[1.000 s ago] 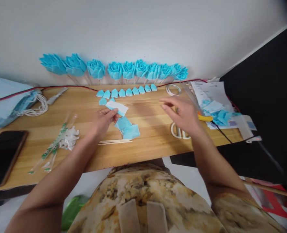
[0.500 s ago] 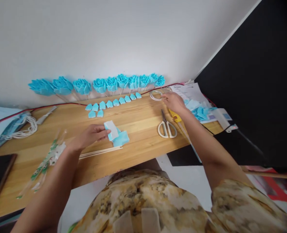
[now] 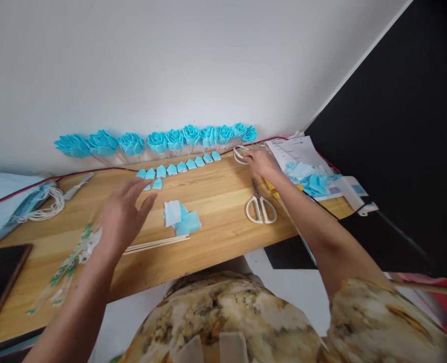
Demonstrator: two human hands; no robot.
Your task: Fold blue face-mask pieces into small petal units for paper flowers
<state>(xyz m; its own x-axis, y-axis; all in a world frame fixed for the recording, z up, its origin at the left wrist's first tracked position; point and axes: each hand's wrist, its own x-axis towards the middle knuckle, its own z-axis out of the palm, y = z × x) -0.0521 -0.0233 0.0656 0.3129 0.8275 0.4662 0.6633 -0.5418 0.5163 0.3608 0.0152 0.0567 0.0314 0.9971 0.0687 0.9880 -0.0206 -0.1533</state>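
Ring in right hand; flowers and petals set out, cloth uncut

Head view, the only one. Your right hand (image 3: 262, 163) is at the ring (image 3: 235, 154), far side of the table (image 3: 223, 201). Grip narrow: thumb and fingers pinch the ring's near right edge. The ring looks tilted; whether it is wholly off the table I cannot tell. Your left hand (image 3: 123, 214) holds nothing visible. Grip wide, thumb apart from fingers, slightly blurred; its fingertips overlap the nearest petals in view, contact unclear.

Done, as far as shows: ten flowers (image 3: 158, 142) by my count, side by side along the wall (image 3: 193, 65). In front of them, nine petals (image 3: 181, 167) in a row, with a shorter second row begun at its left end, partly behind your left fingers.

Left, in my judgement: those loose petals are in no flower, and the cloth (image 3: 188, 222) lies in overlapping pieces at the near middle, one pale face up, none cut to petal shape that I can see. Sticks (image 3: 163, 244) lie bare just on the near side of it. Scissors (image 3: 264, 209) lie unheld to the right, handles toward you. Blue scraps (image 3: 316, 182) sit on the paper (image 3: 295, 151) beyond your right forearm.
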